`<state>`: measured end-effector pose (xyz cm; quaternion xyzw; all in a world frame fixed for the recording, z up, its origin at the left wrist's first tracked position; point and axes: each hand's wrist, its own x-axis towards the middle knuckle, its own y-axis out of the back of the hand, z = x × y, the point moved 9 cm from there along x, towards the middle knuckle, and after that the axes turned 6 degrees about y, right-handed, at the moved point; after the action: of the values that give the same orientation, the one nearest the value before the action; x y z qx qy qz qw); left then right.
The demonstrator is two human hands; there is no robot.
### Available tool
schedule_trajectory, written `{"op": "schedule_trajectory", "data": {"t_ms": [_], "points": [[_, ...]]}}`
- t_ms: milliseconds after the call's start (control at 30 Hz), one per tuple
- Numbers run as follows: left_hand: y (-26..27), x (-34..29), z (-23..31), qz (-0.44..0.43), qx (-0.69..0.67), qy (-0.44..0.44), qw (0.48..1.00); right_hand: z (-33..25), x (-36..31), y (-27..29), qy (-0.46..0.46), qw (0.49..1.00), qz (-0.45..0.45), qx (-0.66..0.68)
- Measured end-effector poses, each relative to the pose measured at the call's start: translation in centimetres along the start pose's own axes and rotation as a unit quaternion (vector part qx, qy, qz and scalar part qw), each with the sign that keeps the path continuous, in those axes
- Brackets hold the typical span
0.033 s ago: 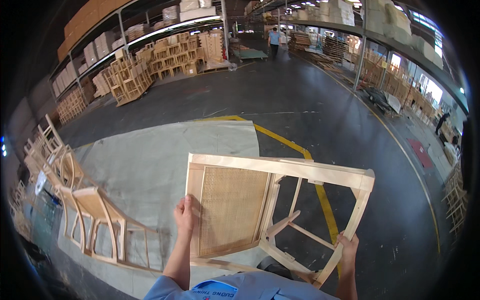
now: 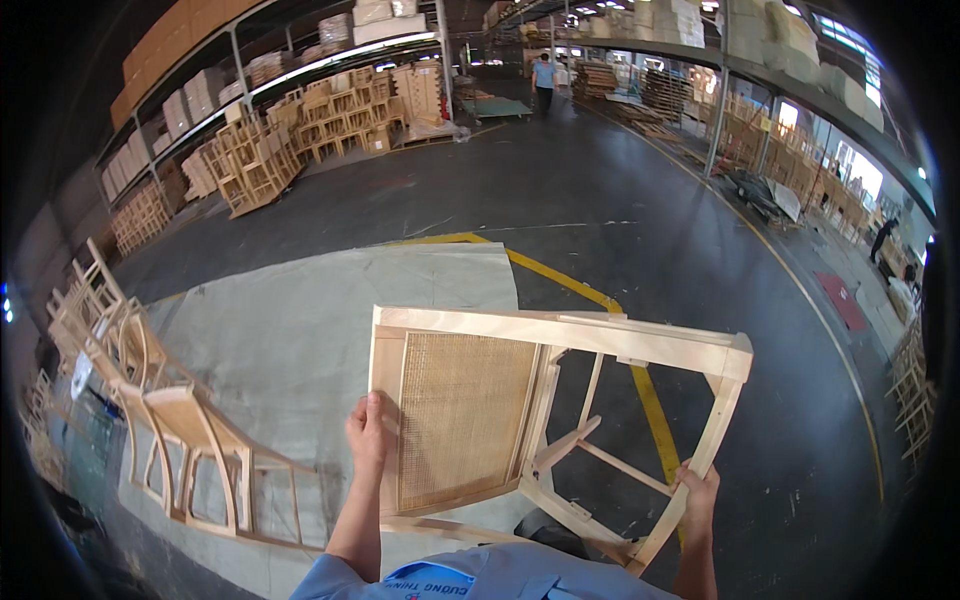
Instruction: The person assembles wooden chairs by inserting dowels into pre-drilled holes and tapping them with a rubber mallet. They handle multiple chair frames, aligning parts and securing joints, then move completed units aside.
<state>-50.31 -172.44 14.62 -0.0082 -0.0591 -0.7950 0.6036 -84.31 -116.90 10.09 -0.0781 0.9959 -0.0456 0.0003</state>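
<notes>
A pale wooden chair (image 2: 560,331) is held tilted in front of my body. At its left side is a woven cane panel (image 2: 466,420) set in a wooden frame; on the right is an open frame with thin rails crossing behind it. My left hand (image 2: 367,430) is closed round the outer edge of the cane panel's frame, thumb on the near face. On the opposite side, my right hand (image 2: 698,488) wraps round a bare wooden bar near the lower right. The chair's underside and some of its legs are hidden.
Several wooden chairs (image 2: 190,420) stand to my left on a pale floor sheet (image 2: 300,300). A yellow line (image 2: 565,277) crosses the dark floor. Stacked chair frames (image 2: 340,115) and loaded shelves line the far left. A person (image 2: 544,80) is in the far aisle.
</notes>
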Motion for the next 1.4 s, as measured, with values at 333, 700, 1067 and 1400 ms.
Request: {"op": "schedule_trajectory", "data": {"t_ms": [333,700,1067,1400], "points": [[-11.7,20.8,1.6,0.014,-0.03,-0.064,0.997,2.2,18.2,-14.8,0.037,0.998,0.029,0.034],[-23.4,40.2,7.0,-0.053,-0.043,-0.114,0.991,4.8,35.3,-27.4,0.049,0.994,0.071,0.064],[-48.1,62.1,5.4,-0.182,0.094,-0.165,0.965,17.1,46.7,-36.7,-0.075,0.965,0.248,0.047],[-75.8,69.9,2.5,-0.321,0.342,-0.262,0.843,26.7,47.2,-40.1,-0.211,0.887,0.401,0.094]]}}
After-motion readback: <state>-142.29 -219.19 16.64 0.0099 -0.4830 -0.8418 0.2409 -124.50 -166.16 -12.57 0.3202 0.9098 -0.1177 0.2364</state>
